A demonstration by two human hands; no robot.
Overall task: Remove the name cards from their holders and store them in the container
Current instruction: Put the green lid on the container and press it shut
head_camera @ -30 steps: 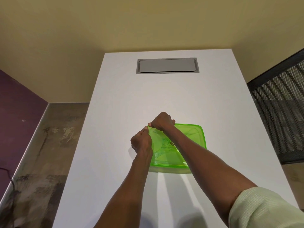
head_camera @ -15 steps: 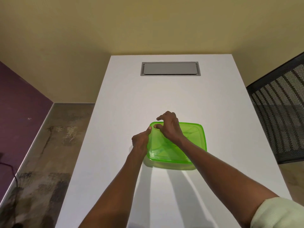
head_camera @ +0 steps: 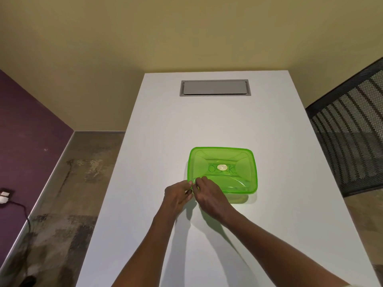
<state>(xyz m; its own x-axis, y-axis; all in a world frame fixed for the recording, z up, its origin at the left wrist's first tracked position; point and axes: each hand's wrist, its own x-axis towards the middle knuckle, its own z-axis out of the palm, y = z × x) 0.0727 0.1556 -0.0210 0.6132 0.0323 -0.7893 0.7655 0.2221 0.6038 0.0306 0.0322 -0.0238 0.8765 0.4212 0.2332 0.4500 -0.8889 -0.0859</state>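
Pinching the near-left corner of the green container (head_camera: pixel 222 169), the left hand (head_camera: pixel 178 195) and right hand (head_camera: pixel 209 195) meet fingertip to fingertip at its lid rim, which appears seated; the container stands on the white bench (head_camera: pixel 165 131), and no name cards or holders are visible, so storing seems done with only closing left. Bench carries a grey recessed hatch (head_camera: pixel 215 88) at its far end; surroundings: yellow wall, purple wall, mottled floor, black mesh chair (head_camera: pixel 350 141) at right.
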